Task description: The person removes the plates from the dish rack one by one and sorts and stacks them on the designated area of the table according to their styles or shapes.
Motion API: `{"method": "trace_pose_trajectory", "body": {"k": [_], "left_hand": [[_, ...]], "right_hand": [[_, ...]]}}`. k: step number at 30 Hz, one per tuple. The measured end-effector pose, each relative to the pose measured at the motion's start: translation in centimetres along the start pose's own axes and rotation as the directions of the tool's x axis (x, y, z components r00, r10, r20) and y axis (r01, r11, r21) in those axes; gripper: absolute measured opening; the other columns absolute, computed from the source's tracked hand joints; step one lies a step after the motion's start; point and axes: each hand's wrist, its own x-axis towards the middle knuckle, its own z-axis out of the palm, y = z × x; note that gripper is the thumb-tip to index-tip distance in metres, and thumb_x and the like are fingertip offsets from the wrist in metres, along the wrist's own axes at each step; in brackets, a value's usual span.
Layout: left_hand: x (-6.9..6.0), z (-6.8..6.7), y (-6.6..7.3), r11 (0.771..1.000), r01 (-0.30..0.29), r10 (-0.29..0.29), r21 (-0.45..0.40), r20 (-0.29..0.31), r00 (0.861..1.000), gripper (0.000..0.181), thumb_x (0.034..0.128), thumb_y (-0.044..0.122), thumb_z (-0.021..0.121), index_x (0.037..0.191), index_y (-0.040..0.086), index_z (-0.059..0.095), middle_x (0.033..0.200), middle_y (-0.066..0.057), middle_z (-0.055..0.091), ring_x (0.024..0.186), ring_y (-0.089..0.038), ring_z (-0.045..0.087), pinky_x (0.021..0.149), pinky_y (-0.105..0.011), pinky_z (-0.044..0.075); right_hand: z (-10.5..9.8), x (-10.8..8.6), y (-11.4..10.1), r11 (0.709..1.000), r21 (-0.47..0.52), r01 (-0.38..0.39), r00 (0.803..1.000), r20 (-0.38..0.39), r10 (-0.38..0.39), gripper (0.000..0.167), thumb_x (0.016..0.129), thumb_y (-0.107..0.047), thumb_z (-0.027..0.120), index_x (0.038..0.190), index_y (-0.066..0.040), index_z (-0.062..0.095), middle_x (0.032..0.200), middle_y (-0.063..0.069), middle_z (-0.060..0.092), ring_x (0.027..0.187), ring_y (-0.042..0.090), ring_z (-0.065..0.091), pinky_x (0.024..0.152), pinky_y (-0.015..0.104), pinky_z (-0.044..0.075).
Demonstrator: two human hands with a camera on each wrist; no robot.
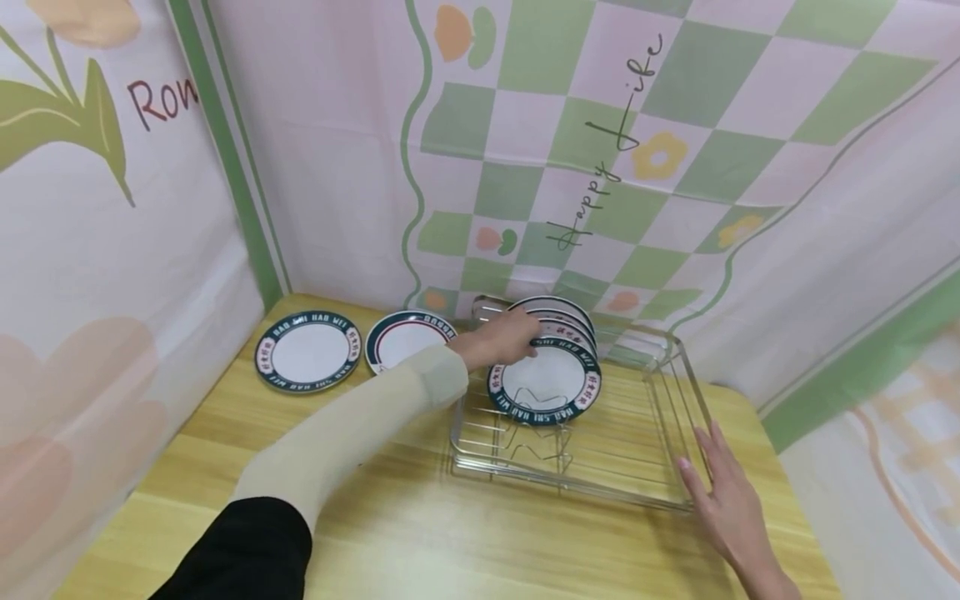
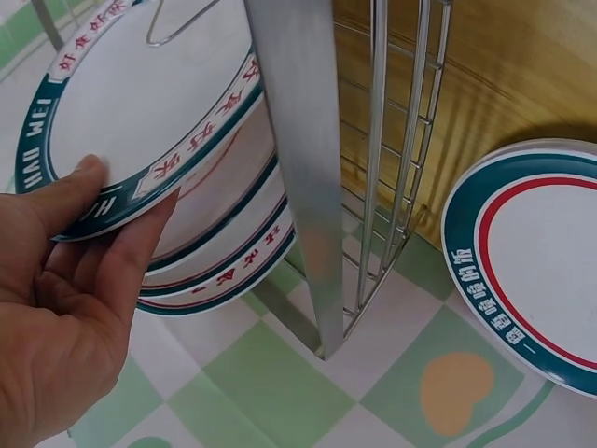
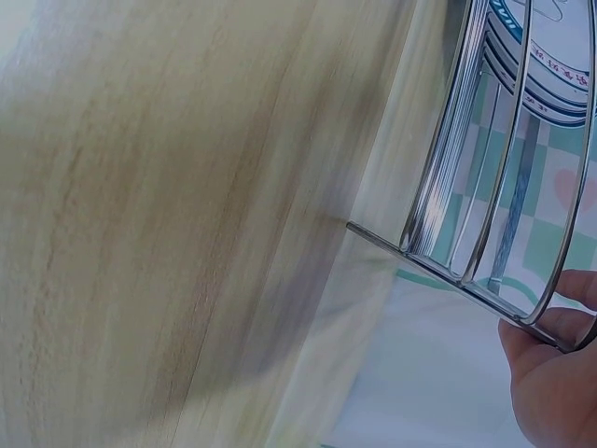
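Observation:
My left hand pinches the upper left rim of the front plate, white with a dark green lettered rim. In the left wrist view, the thumb lies on that plate's face and the fingers go behind it. Several similar plates stand tilted behind it in the metal wire dish rack. At the rack's right end, my right hand holds the side rail between thumb and fingers. The right wrist view shows this grip at the rail, with part of the hand cut off.
Left of the rack, a green-rimmed plate lies flat on the wooden table. Beside it is a plate with a red inner ring, partly hidden by my left arm. A patterned cloth hangs behind the table.

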Motion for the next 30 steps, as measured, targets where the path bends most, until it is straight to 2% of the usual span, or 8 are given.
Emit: {"method": "trace_pose_trajectory", "body": {"k": [5,10,13,21,30], "left_hand": [[-0.5,-0.2,0.3,1.000,-0.020,0.019,-0.017,-0.026,0.999,0.015,0.1033,0.023,0.071,0.108,0.010,0.075,0.094,-0.001,0.070,0.091,-0.016,0.061,0.086,-0.032,0.052],[-0.7,-0.6,0.4,0.999,-0.052,0.052,-0.003,-0.066,0.996,0.016,0.1046,0.021,0.069,0.109,0.007,0.076,0.100,-0.005,0.074,0.097,-0.019,0.067,0.091,-0.033,0.054],[-0.7,-0.8,0.3,0.998,-0.065,0.064,-0.001,-0.103,0.993,0.017,0.1050,0.021,0.069,0.108,0.007,0.077,0.102,-0.007,0.076,0.095,-0.020,0.071,0.089,-0.032,0.057],[-1.8,-1.7,0.1,0.997,-0.030,0.017,-0.070,-0.176,0.984,0.014,0.1043,0.018,0.069,0.108,0.007,0.077,0.098,-0.005,0.077,0.082,-0.015,0.070,0.077,-0.025,0.057],[-2.8,-3.0,0.1,0.996,-0.019,0.002,-0.082,-0.209,0.978,0.014,0.1046,0.019,0.069,0.106,0.008,0.078,0.094,-0.005,0.077,0.079,-0.015,0.069,0.074,-0.027,0.057]], "right_hand": [[0.0,0.0,0.0,1.000,0.008,0.004,1.000,-0.003,-0.004,0.060,0.110,-0.025,0.053,0.161,0.002,0.035,0.175,0.019,0.014,0.145,0.065,0.030,0.105,0.084,0.026],[0.0,0.0,0.0,1.000,0.010,0.010,1.000,-0.008,-0.010,0.060,0.110,-0.024,0.053,0.161,0.001,0.035,0.175,0.019,0.014,0.146,0.064,0.029,0.107,0.083,0.025],[0.0,0.0,0.1,1.000,0.008,0.008,1.000,-0.007,-0.008,0.061,0.110,-0.024,0.053,0.162,0.001,0.034,0.175,0.019,0.014,0.146,0.064,0.029,0.108,0.083,0.025],[0.1,0.0,0.3,1.000,0.003,0.009,1.000,-0.014,-0.009,0.060,0.110,-0.024,0.054,0.160,0.002,0.036,0.175,0.019,0.015,0.146,0.064,0.029,0.106,0.084,0.026],[0.1,0.0,0.1,1.000,0.002,0.008,1.000,-0.012,-0.008,0.059,0.110,-0.024,0.053,0.160,0.003,0.036,0.175,0.017,0.014,0.146,0.064,0.029,0.105,0.084,0.026]]}}
